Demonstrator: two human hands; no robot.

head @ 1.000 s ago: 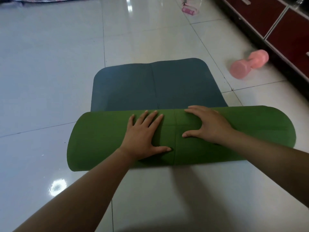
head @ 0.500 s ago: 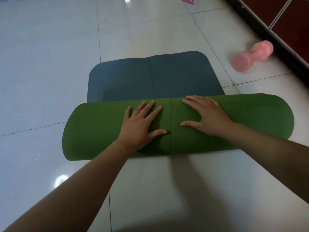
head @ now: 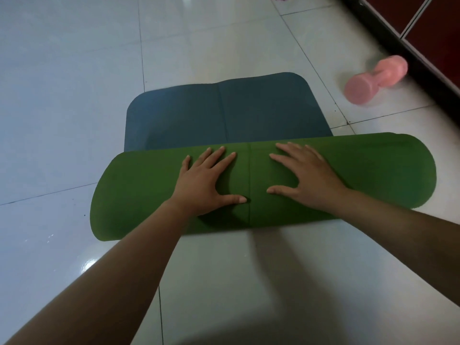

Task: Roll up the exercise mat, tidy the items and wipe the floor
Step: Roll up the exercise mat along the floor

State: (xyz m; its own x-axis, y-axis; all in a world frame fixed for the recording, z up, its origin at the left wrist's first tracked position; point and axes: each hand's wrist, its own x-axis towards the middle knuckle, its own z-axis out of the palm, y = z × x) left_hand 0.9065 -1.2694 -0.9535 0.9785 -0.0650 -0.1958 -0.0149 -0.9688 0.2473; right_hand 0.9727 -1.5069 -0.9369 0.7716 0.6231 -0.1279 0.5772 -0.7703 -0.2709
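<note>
Home floor: glossy tiles (head: 74, 95), cabinet (head: 428, 18) (dark red).

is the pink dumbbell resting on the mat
No, the pink dumbbell lies on the floor tiles, apart from the mat, off to its right.

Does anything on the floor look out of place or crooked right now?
The pink dumbbell lies loose on its side on the tiles near the dark cabinet, away from the half-rolled mat. Nothing looks spilled or damaged.

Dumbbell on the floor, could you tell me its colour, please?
The dumbbell is pink, best seen in the head view.
</note>
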